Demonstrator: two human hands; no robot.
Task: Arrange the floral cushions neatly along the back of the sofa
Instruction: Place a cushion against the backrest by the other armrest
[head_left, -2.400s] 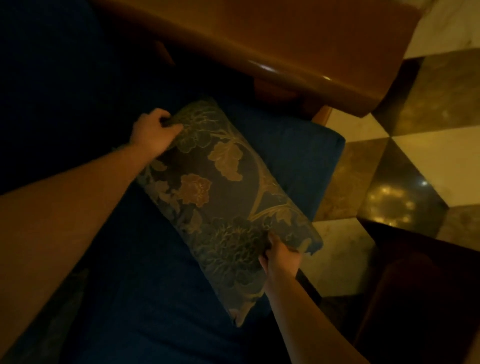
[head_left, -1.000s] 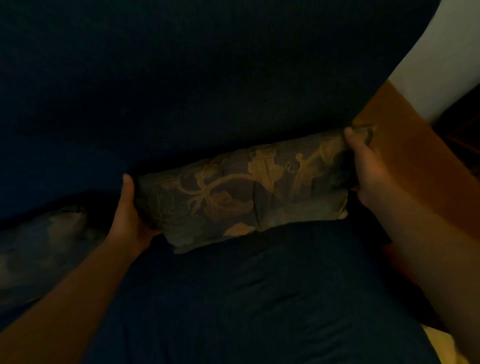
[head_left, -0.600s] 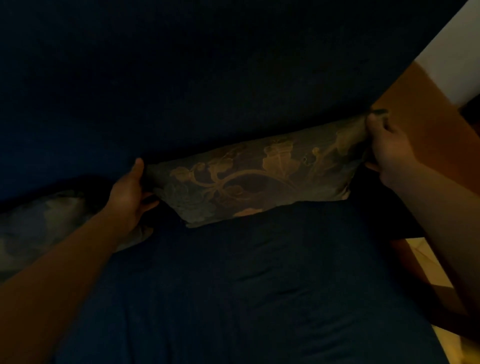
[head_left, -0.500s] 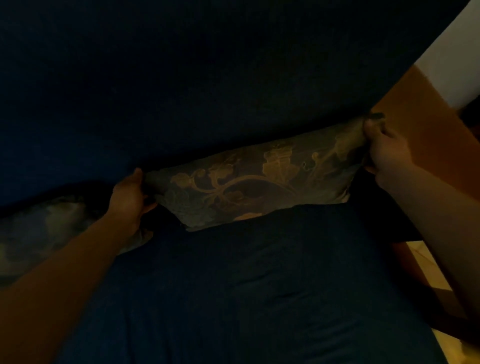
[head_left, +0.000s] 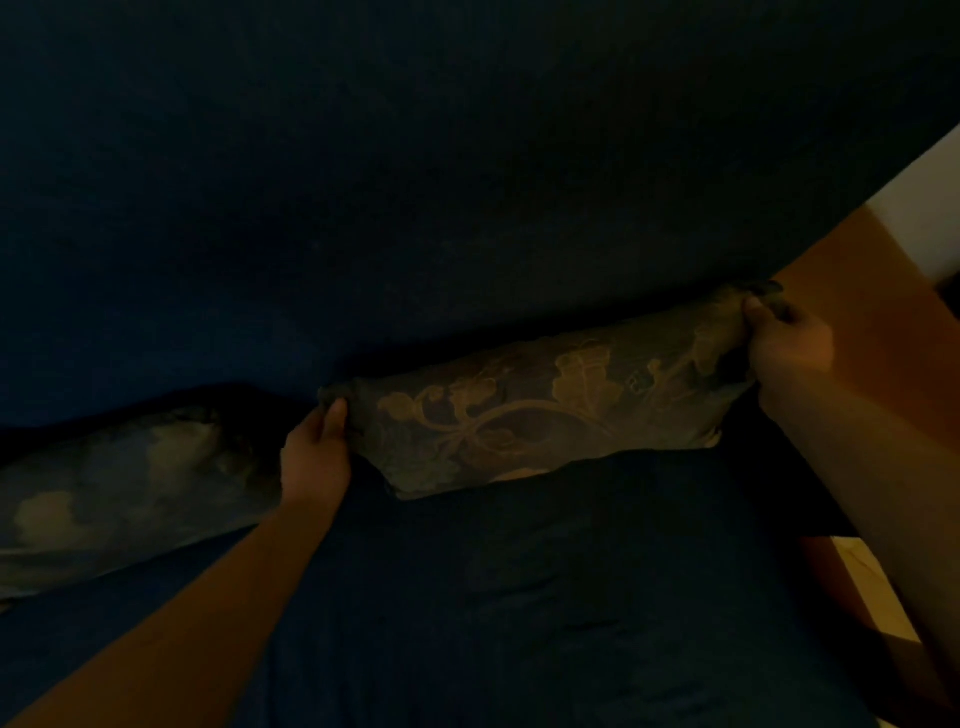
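A floral cushion (head_left: 550, 410), dark with gold vine and leaf patterns, leans against the dark blue sofa back (head_left: 415, 182) and rests on the seat (head_left: 519, 597). My left hand (head_left: 317, 457) pinches its upper left corner. My right hand (head_left: 784, 343) grips its upper right corner, next to the armrest. A second floral cushion (head_left: 119, 483) lies along the sofa back to the left, dim and partly cut off by the frame edge.
A brown wooden armrest (head_left: 883, 322) runs along the right side of the sofa. A pale wall (head_left: 930, 208) shows above it. A strip of light floor tile (head_left: 878, 597) appears at the lower right. The scene is very dark.
The cushion has gone from lying on the seat near the armrest to leaning against the sofa back. In the last half second both hands shifted to pinch its top corners.
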